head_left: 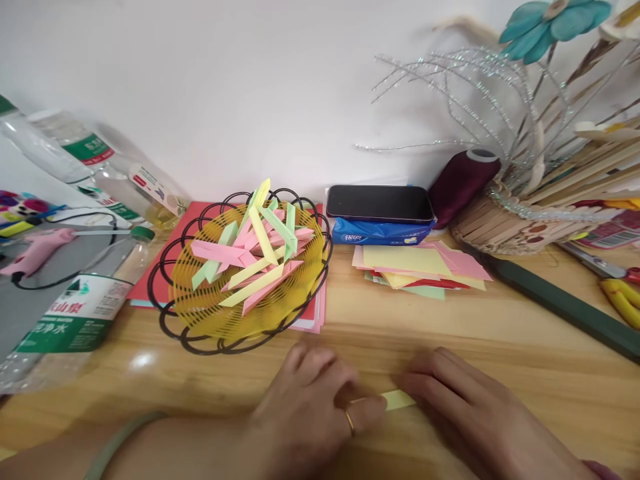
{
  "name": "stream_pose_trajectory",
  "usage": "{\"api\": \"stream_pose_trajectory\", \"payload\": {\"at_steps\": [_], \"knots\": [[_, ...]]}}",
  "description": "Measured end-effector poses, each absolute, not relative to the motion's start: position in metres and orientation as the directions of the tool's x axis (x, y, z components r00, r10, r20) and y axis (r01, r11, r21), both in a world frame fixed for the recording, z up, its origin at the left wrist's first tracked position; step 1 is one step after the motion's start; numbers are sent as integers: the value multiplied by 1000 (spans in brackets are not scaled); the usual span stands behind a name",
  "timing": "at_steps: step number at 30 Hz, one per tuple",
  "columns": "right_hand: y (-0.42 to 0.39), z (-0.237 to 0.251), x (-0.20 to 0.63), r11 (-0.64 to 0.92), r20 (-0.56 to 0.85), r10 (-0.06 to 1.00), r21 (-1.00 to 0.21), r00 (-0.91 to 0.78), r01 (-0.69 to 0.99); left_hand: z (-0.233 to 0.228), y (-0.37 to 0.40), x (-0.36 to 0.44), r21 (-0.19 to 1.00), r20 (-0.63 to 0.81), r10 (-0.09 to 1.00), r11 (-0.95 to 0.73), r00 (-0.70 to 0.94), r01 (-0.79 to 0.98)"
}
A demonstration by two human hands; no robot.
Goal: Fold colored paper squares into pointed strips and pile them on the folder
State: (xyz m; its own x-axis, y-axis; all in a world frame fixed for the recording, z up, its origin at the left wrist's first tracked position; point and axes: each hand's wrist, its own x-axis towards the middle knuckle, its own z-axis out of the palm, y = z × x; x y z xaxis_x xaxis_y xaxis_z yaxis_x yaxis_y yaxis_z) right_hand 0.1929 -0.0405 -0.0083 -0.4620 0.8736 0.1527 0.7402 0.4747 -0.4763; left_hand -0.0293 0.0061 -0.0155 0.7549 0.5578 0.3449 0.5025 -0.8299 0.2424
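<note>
A narrow folded strip of pale yellow paper (399, 399) lies low over the wooden table, between my two hands. My left hand (315, 400), with a gold ring and a bangle on the wrist, is closed on the strip's left end. On the other end, the curled fingers of my right hand (460, 400) press down and cover it. Both hands are slightly blurred. Just beyond them, a yellow woven basket (200, 320) with a dark looped rim holds several folded strips in pink, green and yellow. A stack of coloured paper slips (405, 260) sits behind my right hand.
A phone (380, 203) rests on a blue packet (383, 231) by the wall. Plastic bottles (75, 320) and a pink glue gun (37, 252) are at left. On the right are a maroon thread spool (463, 183), a stick basket (510, 223), a dark green bar (565, 307) and scissors (595, 261).
</note>
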Motion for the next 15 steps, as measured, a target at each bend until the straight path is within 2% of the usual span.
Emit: {"api": "stream_pose_trajectory", "payload": {"at_steps": [4,7,11,15], "knots": [[-55,-9,192,628,328,759,-139,-562,766,-16,6,-29,123,366,475,-877,800,464],[-68,-7,189,614,360,718,75,-596,786,-13,6,-32,67,337,432,-897,837,436],[-74,-2,186,572,316,720,234,-618,786,-12,3,-40,-28,315,346,-927,884,373],[-75,0,188,553,270,730,307,-628,775,-14,-3,-49,-173,341,273,-922,900,345]]}}
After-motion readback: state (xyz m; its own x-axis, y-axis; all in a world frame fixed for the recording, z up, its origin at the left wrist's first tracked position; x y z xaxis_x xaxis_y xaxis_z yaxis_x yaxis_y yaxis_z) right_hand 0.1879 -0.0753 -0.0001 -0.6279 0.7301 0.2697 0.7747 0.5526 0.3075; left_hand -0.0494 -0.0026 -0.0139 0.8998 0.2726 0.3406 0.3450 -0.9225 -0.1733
